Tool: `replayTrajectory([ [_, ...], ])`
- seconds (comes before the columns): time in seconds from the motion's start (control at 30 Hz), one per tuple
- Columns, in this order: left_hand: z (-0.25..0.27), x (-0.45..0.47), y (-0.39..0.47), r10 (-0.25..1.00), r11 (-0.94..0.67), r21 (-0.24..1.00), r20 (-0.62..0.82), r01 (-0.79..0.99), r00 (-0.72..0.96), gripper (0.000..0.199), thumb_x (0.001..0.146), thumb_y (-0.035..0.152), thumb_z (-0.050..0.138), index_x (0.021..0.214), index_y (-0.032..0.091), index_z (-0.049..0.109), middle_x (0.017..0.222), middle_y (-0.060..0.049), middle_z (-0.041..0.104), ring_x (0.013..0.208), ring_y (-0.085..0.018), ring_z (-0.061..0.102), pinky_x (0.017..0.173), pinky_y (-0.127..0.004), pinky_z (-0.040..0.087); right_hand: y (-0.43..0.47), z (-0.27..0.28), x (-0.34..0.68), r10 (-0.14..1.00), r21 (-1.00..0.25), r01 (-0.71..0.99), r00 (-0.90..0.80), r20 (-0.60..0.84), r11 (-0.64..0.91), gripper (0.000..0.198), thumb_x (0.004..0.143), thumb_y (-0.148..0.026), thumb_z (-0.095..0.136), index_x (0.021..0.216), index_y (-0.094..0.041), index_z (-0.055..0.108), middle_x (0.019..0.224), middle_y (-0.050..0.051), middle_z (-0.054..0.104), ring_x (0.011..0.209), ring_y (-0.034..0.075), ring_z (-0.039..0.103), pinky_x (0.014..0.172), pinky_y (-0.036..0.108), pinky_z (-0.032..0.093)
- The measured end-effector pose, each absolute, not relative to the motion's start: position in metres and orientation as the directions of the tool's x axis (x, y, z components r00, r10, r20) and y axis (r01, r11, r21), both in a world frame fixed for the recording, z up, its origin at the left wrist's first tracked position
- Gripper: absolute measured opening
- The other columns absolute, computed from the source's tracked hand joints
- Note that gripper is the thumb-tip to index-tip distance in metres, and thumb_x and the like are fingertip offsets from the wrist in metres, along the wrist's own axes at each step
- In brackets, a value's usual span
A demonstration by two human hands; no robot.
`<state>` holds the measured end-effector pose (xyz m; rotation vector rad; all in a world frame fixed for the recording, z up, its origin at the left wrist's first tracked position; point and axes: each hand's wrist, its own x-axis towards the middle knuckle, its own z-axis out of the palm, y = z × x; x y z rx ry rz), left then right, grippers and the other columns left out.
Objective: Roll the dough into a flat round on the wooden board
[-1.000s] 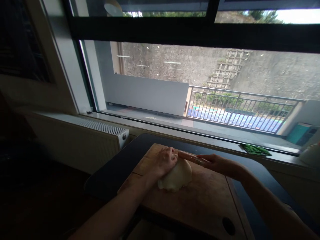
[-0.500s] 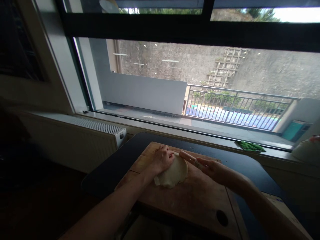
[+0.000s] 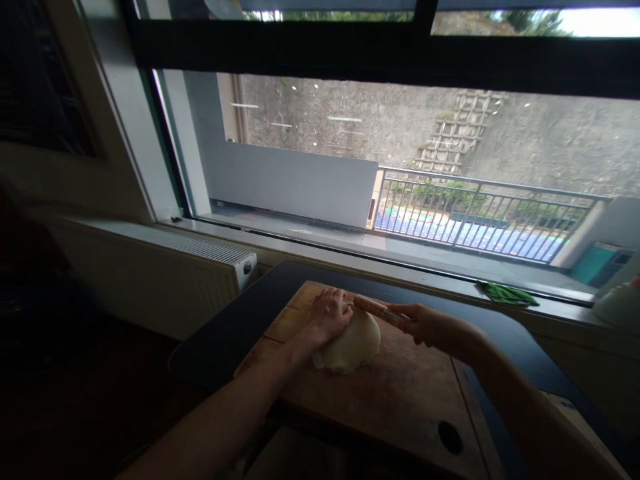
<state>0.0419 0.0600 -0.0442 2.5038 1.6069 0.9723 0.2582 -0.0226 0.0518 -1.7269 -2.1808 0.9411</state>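
Note:
A flat, roughly round sheet of pale dough [image 3: 353, 343] lies on a wooden board [image 3: 385, 393]. At its far left edge rests my left hand [image 3: 331, 312], fingers curled and closed on the dough; the fingertips are partly hidden. My right hand [image 3: 423, 325] is wrapped around one end of a slim wooden rolling pin [image 3: 373, 308]. The pin's other end reaches the dough's far edge, close to my left fingers. How much of the pin presses on the dough I cannot tell.
The board sits on a dark table [image 3: 505, 333] by a window. A green cloth [image 3: 507, 294] lies on the sill to the right. A white radiator [image 3: 200, 280] stands left of the table. Some cardboard [image 3: 575, 417] shows beyond my right forearm.
The rolling pin's tip has shifted slightly left relative to the dough, towards my left fingers. My left hand keeps its place on the dough. The view has tilted slightly.

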Motion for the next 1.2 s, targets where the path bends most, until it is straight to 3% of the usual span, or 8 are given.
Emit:
replayTrajectory([
  [0.2,-0.040,0.042,0.057,0.851,-0.446,0.383,0.461,0.809,0.251,0.026,0.076,0.026,0.056,0.100,0.018,0.052,0.102,-0.008,0.060,0.100,-0.023,0.053,0.090,-0.035,0.038,-0.001,0.056,0.248,0.917,-0.530,0.844,-0.276,-0.288,0.087,0.044,0.089,-0.043,0.040,0.128,-0.027,0.050,0.061,-0.002,0.052,0.049,0.007,0.044,0.044,0.018,0.034],
  [0.37,-0.042,0.042,0.057,0.832,-0.478,0.404,0.492,0.780,0.255,0.025,0.075,0.026,0.055,0.099,0.018,0.052,0.101,-0.007,0.060,0.098,-0.021,0.054,0.088,-0.033,0.039,0.001,0.059,0.245,0.921,-0.482,0.868,-0.280,-0.272,0.122,0.040,0.087,-0.036,0.044,0.125,-0.026,0.053,0.060,-0.001,0.054,0.047,0.007,0.044,0.043,0.018,0.034],
  [0.63,-0.042,0.041,0.057,0.835,-0.466,0.390,0.489,0.794,0.250,0.027,0.075,0.028,0.056,0.099,0.017,0.051,0.100,-0.008,0.060,0.099,-0.022,0.055,0.087,-0.033,0.041,-0.017,0.063,0.243,0.911,-0.476,0.833,-0.388,-0.137,0.283,0.046,0.084,-0.031,0.045,0.129,-0.031,0.049,0.092,0.002,0.068,0.079,0.018,0.061,0.065,0.026,0.047],
  [0.93,-0.045,0.042,0.060,0.816,-0.482,0.324,0.506,0.814,0.281,0.031,0.076,0.028,0.056,0.105,0.016,0.056,0.103,-0.009,0.060,0.102,-0.023,0.052,0.091,-0.034,0.039,-0.030,0.061,0.244,0.902,-0.491,0.788,-0.431,-0.010,0.371,0.047,0.086,-0.031,0.040,0.133,-0.035,0.044,0.116,-0.002,0.062,0.102,0.021,0.057,0.080,0.029,0.048],
  [1.1,-0.039,0.041,0.057,0.831,-0.480,0.302,0.456,0.824,0.317,0.021,0.080,0.030,0.053,0.093,0.020,0.066,0.097,-0.007,0.059,0.094,-0.022,0.053,0.086,-0.034,0.041,-0.034,0.060,0.253,0.920,-0.490,0.822,-0.382,-0.093,0.291,0.043,0.088,-0.034,0.040,0.130,-0.033,0.048,0.093,0.001,0.068,0.071,0.016,0.061,0.055,0.023,0.047],
  [1.2,-0.038,0.041,0.056,0.823,-0.502,0.297,0.453,0.812,0.343,0.023,0.081,0.030,0.052,0.097,0.024,0.068,0.091,-0.006,0.057,0.092,-0.021,0.052,0.084,-0.034,0.041,-0.033,0.058,0.259,0.932,-0.496,0.830,-0.347,-0.105,0.254,0.045,0.089,-0.036,0.039,0.133,-0.034,0.043,0.083,0.000,0.068,0.061,0.012,0.058,0.052,0.022,0.045],
])
